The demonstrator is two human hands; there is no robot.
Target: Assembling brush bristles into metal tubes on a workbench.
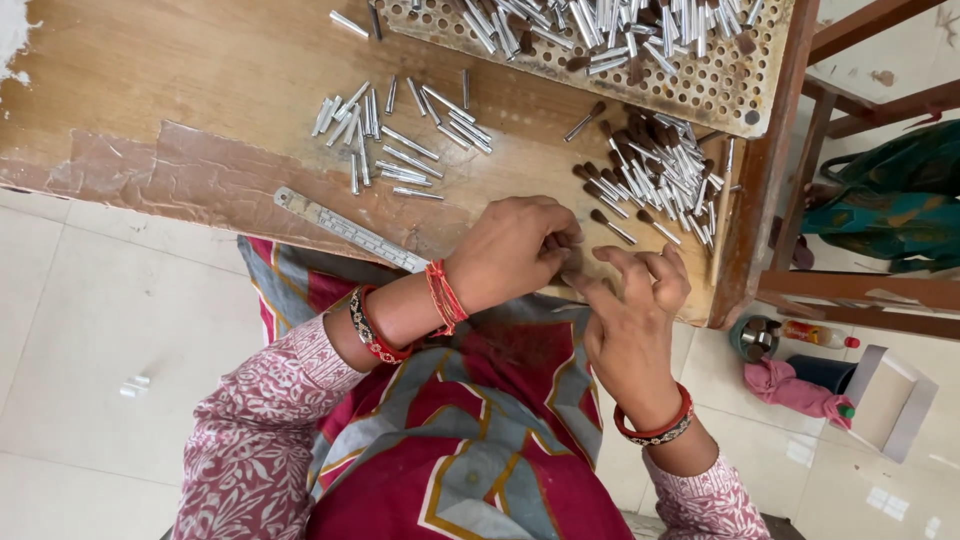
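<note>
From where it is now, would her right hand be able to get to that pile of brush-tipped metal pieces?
Probably yes. The right hand sits at the table edge just below the pile of brush-tipped pieces, with only bare wooden table between them. Its fingers seem busy with a small piece, though.

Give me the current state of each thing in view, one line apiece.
left hand: closed on a small brush piece, at the table edge
right hand: fingers pinching the same piece
plain metal tubes: lying loose on the table
brush-tipped tubes: heaped
perforated tray: loaded with tubes
metal ruler: lying flat
</note>
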